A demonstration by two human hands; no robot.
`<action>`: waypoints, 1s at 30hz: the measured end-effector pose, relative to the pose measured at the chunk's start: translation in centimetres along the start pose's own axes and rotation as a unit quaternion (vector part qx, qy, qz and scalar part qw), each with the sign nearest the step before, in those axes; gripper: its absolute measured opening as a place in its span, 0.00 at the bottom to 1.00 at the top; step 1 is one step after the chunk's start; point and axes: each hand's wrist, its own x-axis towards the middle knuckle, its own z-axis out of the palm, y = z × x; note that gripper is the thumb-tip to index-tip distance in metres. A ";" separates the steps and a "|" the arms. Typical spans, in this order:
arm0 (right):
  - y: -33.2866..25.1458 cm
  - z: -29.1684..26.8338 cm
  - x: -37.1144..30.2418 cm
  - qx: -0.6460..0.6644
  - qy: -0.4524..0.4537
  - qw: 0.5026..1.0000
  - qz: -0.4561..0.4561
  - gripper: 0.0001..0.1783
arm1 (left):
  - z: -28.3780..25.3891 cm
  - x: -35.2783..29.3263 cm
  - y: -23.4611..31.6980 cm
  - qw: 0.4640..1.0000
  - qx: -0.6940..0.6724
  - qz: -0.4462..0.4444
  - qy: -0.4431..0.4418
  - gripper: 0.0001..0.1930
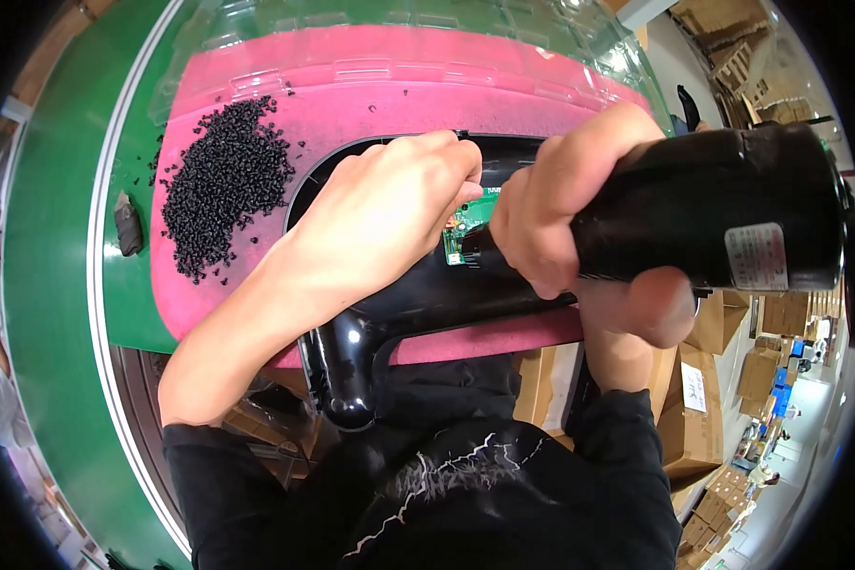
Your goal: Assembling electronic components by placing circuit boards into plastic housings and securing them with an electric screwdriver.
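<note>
My right hand point(568, 195) is wrapped round a thick black electric screwdriver point(679, 204), which lies nearly level with its label toward me. Its narrow end reaches down to a small green circuit board point(455, 255). That board sits inside a glossy black plastic housing point(427, 304) with a stubby handle pointing toward my body. From the left, my left hand point(394, 199) comes over the housing, its fingers curled together close to the board and the screwdriver's end. Whatever those fingertips pinch, if anything, is hidden.
Under the housing lies a pink mat point(351, 104) on a green table point(62, 313). A heap of small black screws point(223, 180) covers the mat's left side. Beyond it are clear plastic trays point(361, 69). A dark wrapped piece point(127, 224) lies left; cardboard boxes point(689, 427) stand right.
</note>
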 end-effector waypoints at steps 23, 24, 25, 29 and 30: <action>-2.7 -3.6 -4.2 -0.037 0.053 0.965 -0.255 0.31 | -1.2 1.2 1.6 0.985 -0.122 -0.014 -0.119 0.29; -2.3 -4.1 -4.4 -0.064 0.055 0.966 -0.243 0.31 | -1.1 1.0 1.5 0.985 -0.122 -0.013 -0.119 0.29; -1.6 -4.2 -4.6 -0.074 0.087 0.962 -0.248 0.31 | -0.9 0.8 1.4 0.991 -0.062 -0.018 -0.119 0.30; -0.8 -3.7 -5.0 -0.031 0.179 0.965 -0.190 0.30 | -1.0 0.6 1.5 0.985 0.008 -0.052 -0.162 0.33; -0.5 -3.8 -4.9 -0.033 0.190 0.963 -0.186 0.30 | -1.1 0.6 1.6 0.983 0.014 -0.058 -0.171 0.33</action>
